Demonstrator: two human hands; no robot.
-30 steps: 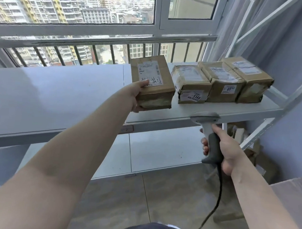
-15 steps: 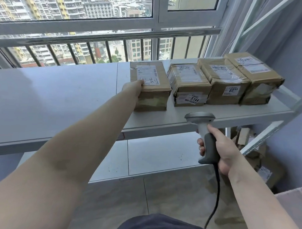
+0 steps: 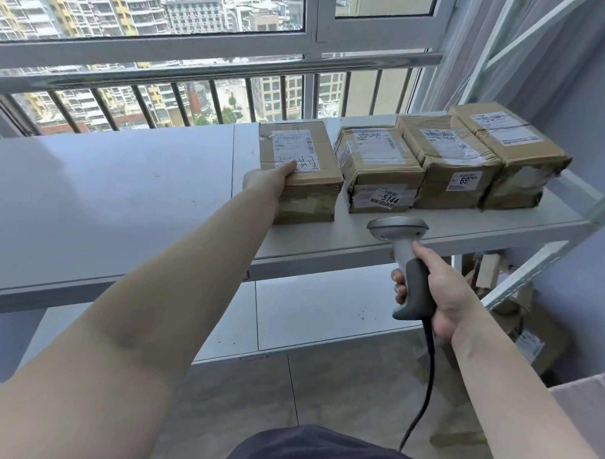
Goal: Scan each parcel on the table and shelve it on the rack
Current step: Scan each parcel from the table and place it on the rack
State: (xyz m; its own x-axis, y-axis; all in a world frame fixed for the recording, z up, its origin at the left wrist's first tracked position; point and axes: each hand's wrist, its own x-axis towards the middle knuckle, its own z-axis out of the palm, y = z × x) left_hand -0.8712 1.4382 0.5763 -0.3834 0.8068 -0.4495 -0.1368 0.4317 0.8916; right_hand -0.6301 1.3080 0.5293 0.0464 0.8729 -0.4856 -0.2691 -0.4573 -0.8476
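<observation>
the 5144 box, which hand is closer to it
Right. The right hand holds the scanner just in front of and below the 5144 box. The left hand grips the neighbouring box to its left.

4 brown taped parcels (image 3: 416, 164) in a row on white rack shelf (image 3: 362, 238), upper right of frame; leftmost parcel (image 3: 301, 171) flat, label up, w/ handwriting.
</observation>
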